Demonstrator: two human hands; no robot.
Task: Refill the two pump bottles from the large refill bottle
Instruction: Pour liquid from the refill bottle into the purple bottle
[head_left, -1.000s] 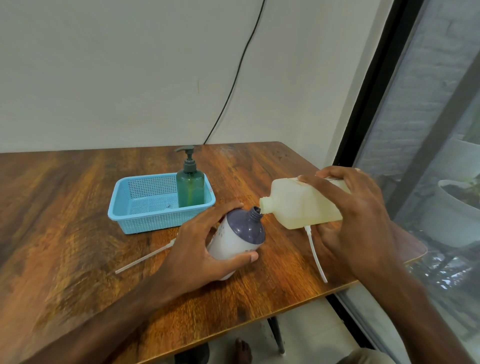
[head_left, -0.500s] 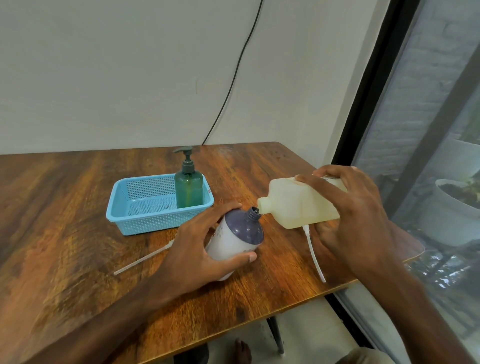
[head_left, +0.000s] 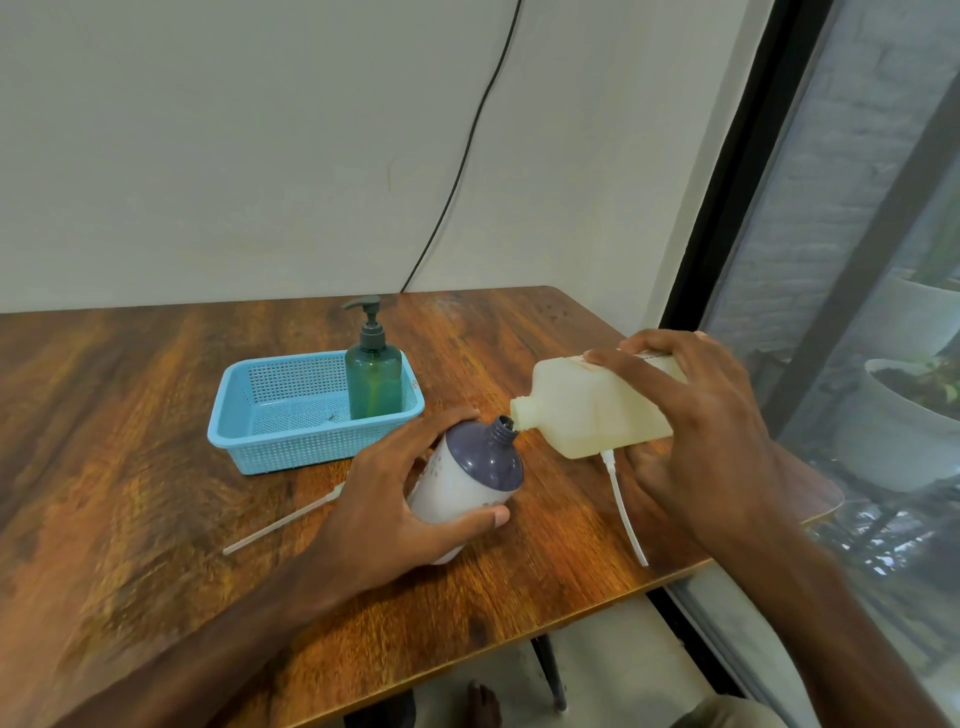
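Your left hand (head_left: 384, 512) grips the tilted purple bottle (head_left: 467, 475), your right hand (head_left: 696, 431) grips the refill bottle (head_left: 587, 410), spout at its neck, near the table's (head_left: 130, 415) right edge.

Three bottles are at the wooden table (head_left: 130, 441): one green pump bottle (head_left: 374, 384), one purple-topped bottle (head_left: 467, 480) and one large refill bottle (head_left: 587, 410). One blue basket (head_left: 270, 449) sits toward the back edge, and two white pump tubes (head_left: 626, 512) lie nearer the front edge.
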